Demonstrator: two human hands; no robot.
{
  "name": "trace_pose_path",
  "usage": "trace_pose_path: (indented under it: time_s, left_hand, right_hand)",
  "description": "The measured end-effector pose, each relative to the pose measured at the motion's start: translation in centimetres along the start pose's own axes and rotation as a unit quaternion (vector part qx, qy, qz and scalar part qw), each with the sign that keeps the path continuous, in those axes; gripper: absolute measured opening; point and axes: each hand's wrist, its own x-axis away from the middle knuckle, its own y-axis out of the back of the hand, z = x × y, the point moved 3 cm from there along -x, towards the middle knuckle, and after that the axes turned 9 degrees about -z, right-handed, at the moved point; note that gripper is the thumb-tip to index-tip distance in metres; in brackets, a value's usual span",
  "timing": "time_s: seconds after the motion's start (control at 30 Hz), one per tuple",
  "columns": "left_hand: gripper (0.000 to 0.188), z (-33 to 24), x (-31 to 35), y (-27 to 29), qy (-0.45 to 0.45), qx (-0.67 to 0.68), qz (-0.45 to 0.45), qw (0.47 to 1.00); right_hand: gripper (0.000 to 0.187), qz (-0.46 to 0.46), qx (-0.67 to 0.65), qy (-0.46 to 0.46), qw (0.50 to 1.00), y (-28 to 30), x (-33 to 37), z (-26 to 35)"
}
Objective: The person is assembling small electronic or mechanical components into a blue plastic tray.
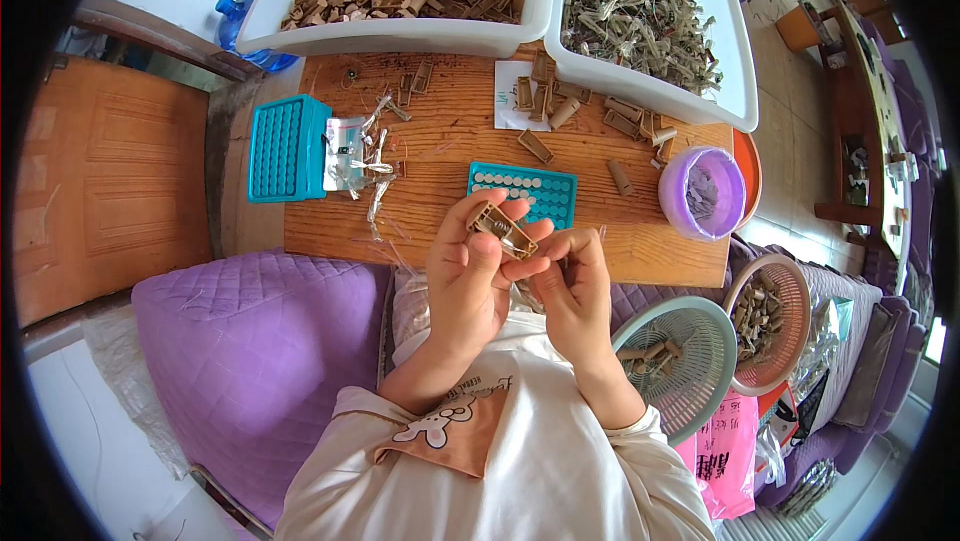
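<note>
Between the thumb and fingers of my left hand (458,286) is a brown plastic housing (503,230), its hollow side turned up. Something pale or shiny lies inside the hollow, too small to make out. My right hand (577,291) is closed in a pinch close to the housing's lower right end; what its fingertips hold is hidden. Just beyond both hands sits a teal tray (556,203) with rows of small white round pieces. Loose brown housings (536,147) like the held one lie farther back on the wooden table (440,141).
At the back stand white bins, one of brown housings (400,39) and one of wired parts (735,61). A teal block (290,146) and wire bundles (377,169) are at left. Rightward are a purple bucket (670,181), green basket (715,381) and pink basket (793,286).
</note>
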Motion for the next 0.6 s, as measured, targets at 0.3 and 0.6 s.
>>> trace_pose_path:
  time_s: [0.3,0.6]
  left_hand:
    - [0.036,0.9,-0.2,0.5,0.085,0.084,0.005,0.993]
    - [0.030,2.3,0.5,0.9,-0.007,-0.145,0.030,0.989]
  right_hand:
    - [0.037,0.041,0.061,0.125,0.989,0.3,-2.4,1.0]
    - [0.042,0.066,0.058,0.006,0.996,-0.9,-3.5,0.4]
